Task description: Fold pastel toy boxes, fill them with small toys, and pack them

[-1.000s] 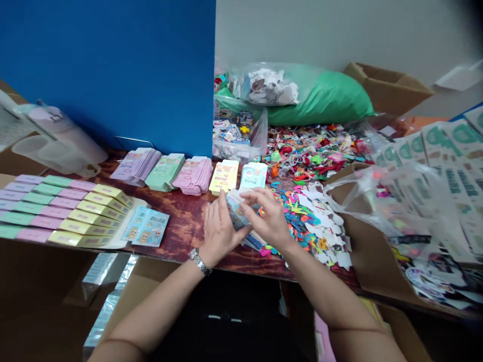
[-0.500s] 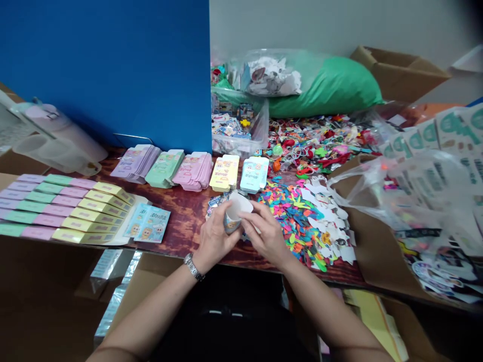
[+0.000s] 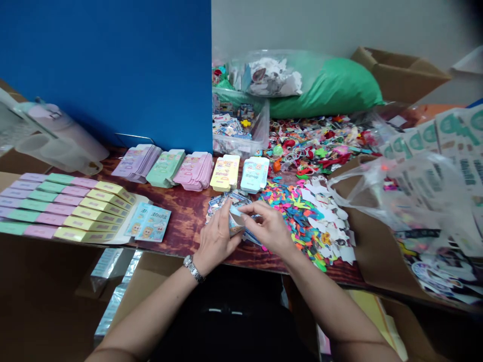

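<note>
Both hands have drawn closer together. The left hand (image 3: 216,237) and right hand (image 3: 269,229) grip a small blue-and-white printed packet (image 3: 236,223) between their fingertips, above a scatter of similar printed cards (image 3: 226,202).

One camera on my head, facing forward and down, close over my left hand (image 3: 217,240) and right hand (image 3: 269,229), both low and center in frame. Table (image 3: 181,221) runs across just past the hands; blue panel (image 3: 105,75) stands further off up-left of them, green bag (image 3: 324,90) further off up-right.
</note>
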A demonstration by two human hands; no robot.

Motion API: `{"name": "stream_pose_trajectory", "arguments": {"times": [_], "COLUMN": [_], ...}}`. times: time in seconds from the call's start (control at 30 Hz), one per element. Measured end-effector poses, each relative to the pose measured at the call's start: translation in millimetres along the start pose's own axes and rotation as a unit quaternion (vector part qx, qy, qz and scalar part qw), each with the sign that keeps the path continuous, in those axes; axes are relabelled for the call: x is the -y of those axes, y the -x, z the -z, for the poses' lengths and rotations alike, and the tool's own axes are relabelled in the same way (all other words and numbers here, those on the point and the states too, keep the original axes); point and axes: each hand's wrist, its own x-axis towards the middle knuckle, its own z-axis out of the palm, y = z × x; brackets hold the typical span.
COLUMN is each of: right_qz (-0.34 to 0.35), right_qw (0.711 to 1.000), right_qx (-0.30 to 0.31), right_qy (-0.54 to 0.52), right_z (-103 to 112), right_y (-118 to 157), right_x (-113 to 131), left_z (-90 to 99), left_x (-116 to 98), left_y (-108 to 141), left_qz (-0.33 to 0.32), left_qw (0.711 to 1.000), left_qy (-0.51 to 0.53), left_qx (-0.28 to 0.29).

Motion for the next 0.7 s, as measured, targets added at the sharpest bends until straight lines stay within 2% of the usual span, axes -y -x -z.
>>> {"name": "stream_pose_trajectory", "arguments": {"times": [0.13,0.27,0.4,0.5,0.57,0.63,0.7], "right_qz": [0.085,0.116,0.132,0.085,0.008,-0.075,-0.128], "right_qw": [0.993,0.985,0.985,0.995,0.995,0.973,0.942], "right_qx": [-0.029,-0.082,-0.075,-0.047,-0.081,-0.145,-0.168], "right_qy": [0.076,0.092,0.083,0.028,-0.054,-0.164,-0.262], "right_z": [-7,-30,-46,-38,-27,-21,-23], "right_y": [8,23,32,24,15,7,3], "right_x": [6,2,-5,-14,-21,-27,-28], "left_z": [2.0,4.3,5.8,13.2,20.2,24.1,21.6], "left_x": [-2,-3,-3,1,6,11,14], "left_y": [-2,-3,-3,-5,-8,-10,-10], "left_qz": [0.018,0.020,0.020,0.000,-0.040,-0.075,-0.065], "left_qw": [0.998,0.991,0.989,0.992,0.997,0.996,0.991], "left_qy": [-0.067,-0.131,-0.144,-0.120,-0.071,0.011,0.099], "left_qx": [0.014,0.022,0.034,0.033,-0.006,-0.047,-0.056]}}
